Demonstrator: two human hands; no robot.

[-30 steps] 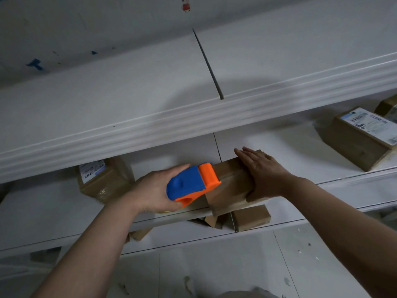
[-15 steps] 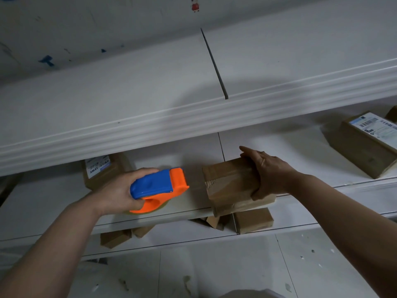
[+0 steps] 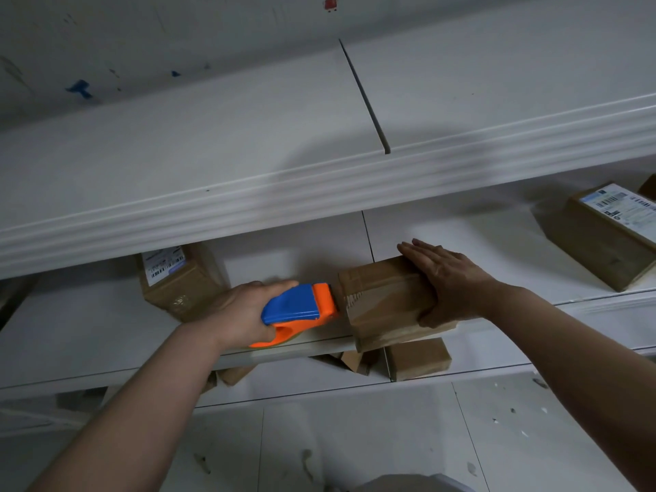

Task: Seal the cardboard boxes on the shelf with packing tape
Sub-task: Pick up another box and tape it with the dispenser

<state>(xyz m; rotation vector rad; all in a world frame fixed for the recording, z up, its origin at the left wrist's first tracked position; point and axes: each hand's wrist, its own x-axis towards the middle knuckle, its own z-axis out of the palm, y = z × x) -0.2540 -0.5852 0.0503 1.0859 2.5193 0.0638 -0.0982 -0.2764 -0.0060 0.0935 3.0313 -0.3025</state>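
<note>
The small brown cardboard box (image 3: 387, 303) sits at the front lip of the white middle shelf (image 3: 284, 257), directly under your right hand (image 3: 451, 282). That hand's fingers (image 3: 422, 250) lie straight and close together, flat on the box's top at its right end. The thumb runs down the near face, so you are bracing the box rather than lifting it.

Your left hand (image 3: 245, 314) is wrapped tight round the handle of the blue and orange plastic tape dispenser (image 3: 298, 308). The dispenser's orange mouth touches the box's left end face, just beyond your left fingertips.

A glossy strip already runs along the top of the box towards your right fingers, with a ragged tape end on the left face. I judge this box partly taped, and the end face is the step in hand. Its flaps are shut, so nothing inside shows.

Behind your left knuckles stands a brown box with a white barcode label (image 3: 177, 278). Well beyond your right wrist lies a larger labelled brown box (image 3: 603, 236). Both are closed. The left one shows some shiny tape, but I cannot tell whether either is fully sealed.

Below your right thumb, on the lower shelf, sit several plain brown boxes (image 3: 417, 358), one apparently with a loose flap. Those probably remain to be done.
</note>
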